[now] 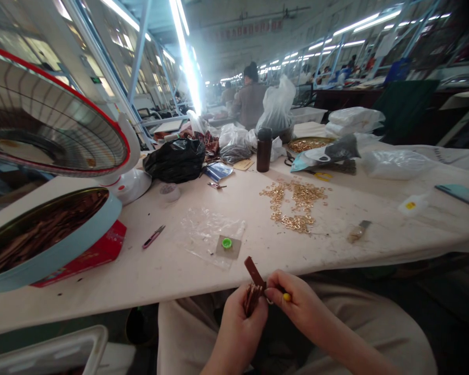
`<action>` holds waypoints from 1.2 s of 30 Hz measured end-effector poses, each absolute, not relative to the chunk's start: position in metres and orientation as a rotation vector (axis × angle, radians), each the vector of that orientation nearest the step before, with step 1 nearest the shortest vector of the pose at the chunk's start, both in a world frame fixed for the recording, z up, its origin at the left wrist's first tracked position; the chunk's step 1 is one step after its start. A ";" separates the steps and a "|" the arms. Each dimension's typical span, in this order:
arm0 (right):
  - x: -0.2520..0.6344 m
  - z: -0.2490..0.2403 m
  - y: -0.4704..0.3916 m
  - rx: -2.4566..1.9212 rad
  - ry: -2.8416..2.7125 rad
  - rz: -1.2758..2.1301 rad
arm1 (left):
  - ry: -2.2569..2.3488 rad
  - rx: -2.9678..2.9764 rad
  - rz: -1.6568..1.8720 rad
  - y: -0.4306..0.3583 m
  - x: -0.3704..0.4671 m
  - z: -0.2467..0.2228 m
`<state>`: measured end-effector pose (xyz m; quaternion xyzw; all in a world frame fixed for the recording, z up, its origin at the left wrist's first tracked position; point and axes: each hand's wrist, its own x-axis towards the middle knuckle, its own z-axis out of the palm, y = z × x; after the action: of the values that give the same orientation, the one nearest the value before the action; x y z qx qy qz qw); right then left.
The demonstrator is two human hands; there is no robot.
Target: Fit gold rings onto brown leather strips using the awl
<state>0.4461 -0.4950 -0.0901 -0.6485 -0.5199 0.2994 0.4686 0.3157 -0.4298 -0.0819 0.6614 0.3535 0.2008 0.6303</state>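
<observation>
Just past the table's front edge, above my lap, my left hand (pixel 240 323) is closed around a bundle of brown leather strips (pixel 251 298). One strip (pixel 253 270) sticks up from the bundle and points away from me. My right hand (pixel 297 297) is closed beside it, thumb and fingertips pinched near that strip's lower end. A slim tool with a yellow end (pixel 286 297) shows between the right fingers; its other end is hidden. A small pale curved piece shows under the right fingertips, too small to name. On the table ahead lie many gold metal rings (pixel 297 203).
A green cap (pixel 227 243) rests on a plastic bag near the front edge. Thread snips (pixel 153 237) lie left of it. A fan (pixel 128 182) and a round tin (pixel 82 229) of brown strips stand left. Farther back are a dark bottle (pixel 263 151) and a black bag (pixel 175 159).
</observation>
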 end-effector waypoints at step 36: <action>0.429 -0.091 -0.490 -1.351 -0.945 0.806 | 0.867 1.236 0.460 -0.433 0.325 -0.084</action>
<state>0.4288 -0.4902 -0.0912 -0.5845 -0.4091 0.3486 0.6078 0.3248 -0.4326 -0.0841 0.5559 0.3899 0.2068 0.7044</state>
